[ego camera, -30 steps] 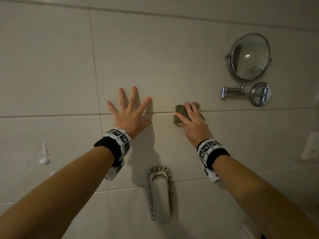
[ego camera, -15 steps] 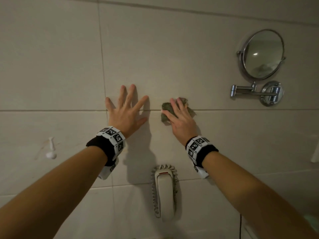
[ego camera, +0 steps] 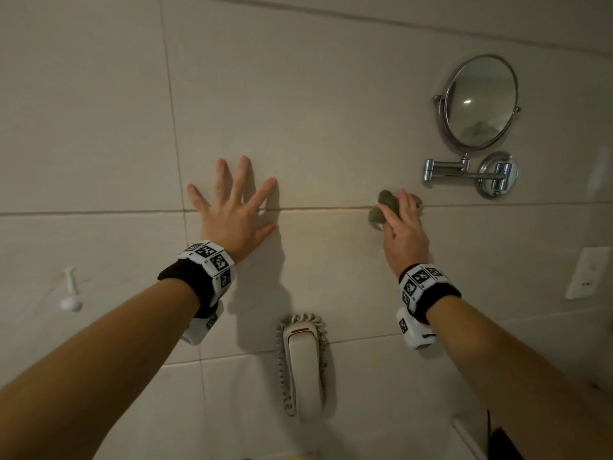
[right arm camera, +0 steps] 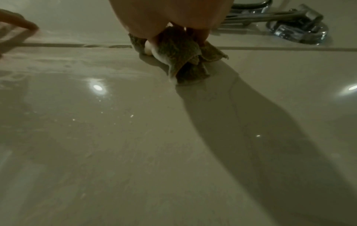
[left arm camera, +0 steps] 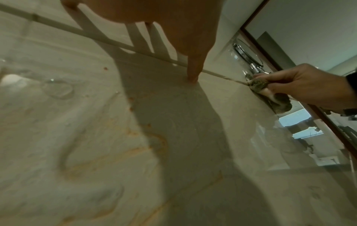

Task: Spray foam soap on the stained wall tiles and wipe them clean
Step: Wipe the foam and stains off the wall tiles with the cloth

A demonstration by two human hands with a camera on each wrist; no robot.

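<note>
My left hand lies flat on the beige wall tiles with its fingers spread, across the horizontal grout line. To its right, my right hand grips a crumpled grey-green cloth and presses it on the same grout line. The cloth carries a little white foam on its edge. Faint orange streaks mark the wet tile below my left hand. In the left wrist view the cloth is bunched in the curled fingers. No spray bottle is in view.
A round chrome mirror on a folding arm hangs just up and right of the cloth. A wall phone with a coiled cord sits below between my arms. A white hook is at left, a wall socket at right.
My right hand has slid the cloth to the right along the grout line, away from my left hand and toward the mirror arm. My left hand stays planted on the wall.
</note>
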